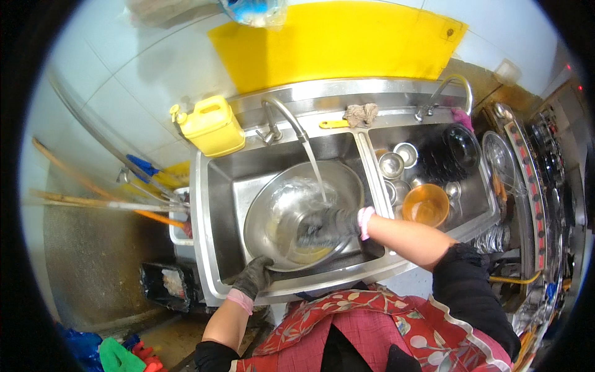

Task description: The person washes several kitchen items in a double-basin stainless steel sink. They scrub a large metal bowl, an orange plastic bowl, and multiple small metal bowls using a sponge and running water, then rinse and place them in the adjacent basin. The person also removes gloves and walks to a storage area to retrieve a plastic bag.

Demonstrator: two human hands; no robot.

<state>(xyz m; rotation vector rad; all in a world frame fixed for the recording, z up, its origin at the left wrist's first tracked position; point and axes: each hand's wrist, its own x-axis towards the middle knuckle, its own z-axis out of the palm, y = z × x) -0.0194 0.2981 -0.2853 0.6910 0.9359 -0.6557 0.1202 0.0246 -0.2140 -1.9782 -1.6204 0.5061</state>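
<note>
A large stainless-steel basin [265, 211] sits tilted in the left bowl of a double sink [218, 186]. Water runs into it from a curved faucet [288, 114]. My left hand [254, 277], in a dark glove with a pink cuff, grips the basin's near-left rim. Inside the basin is my right hand [327, 226], gloved the same way and blurred. Its fingers are hard to make out, so I cannot tell whether it holds something. Some water lies in the bottom of the basin.
In the right sink bowl are several small metal bowls [391, 165], an orange bowl [426, 204] and a black pan [461, 147]. A yellow jug [214, 125] stands at the back left. A scraper [334, 124] and a cloth [360, 114] lie on the back ledge. Long handles [97, 202] lean at left.
</note>
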